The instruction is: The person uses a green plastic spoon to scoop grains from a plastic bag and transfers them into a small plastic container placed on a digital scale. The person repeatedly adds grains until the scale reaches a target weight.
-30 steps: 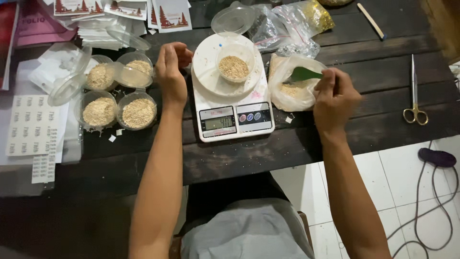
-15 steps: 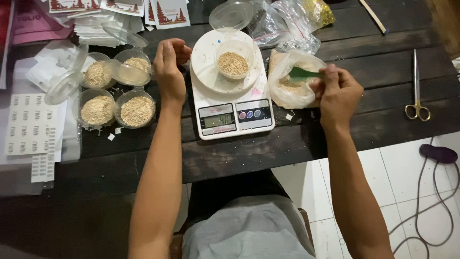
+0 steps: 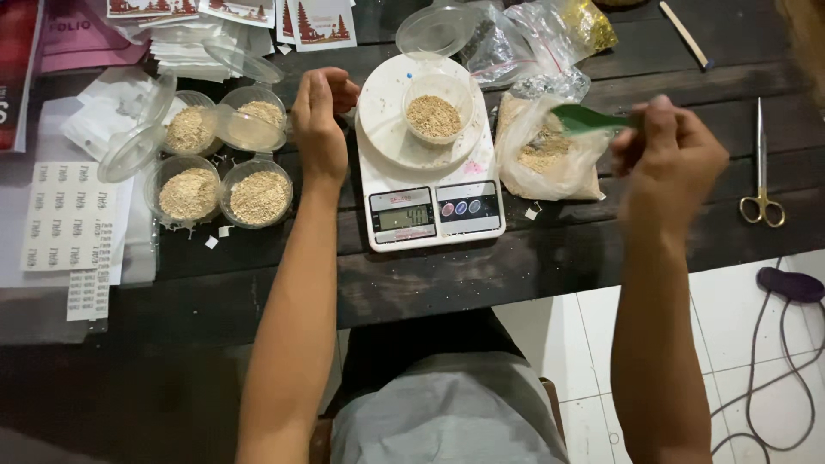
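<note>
right hand lifts green scoop over grain bag beside scale.

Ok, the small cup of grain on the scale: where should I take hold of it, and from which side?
Probably by the rim of the cup, pinched across its open top from above. It stands upright on the scale plate with clear plate all round it, so nothing blocks a hand coming down. The left hand already rests at the plate's left edge, so it looks nearest; the right hand holds the green scoop.

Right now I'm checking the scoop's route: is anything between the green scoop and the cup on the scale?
Nothing visible blocks it. The right hand holds the green scoop above the open bag of grain, just right of the scale; the cup is uncovered, the left hand beside the scale's far edge.
</note>
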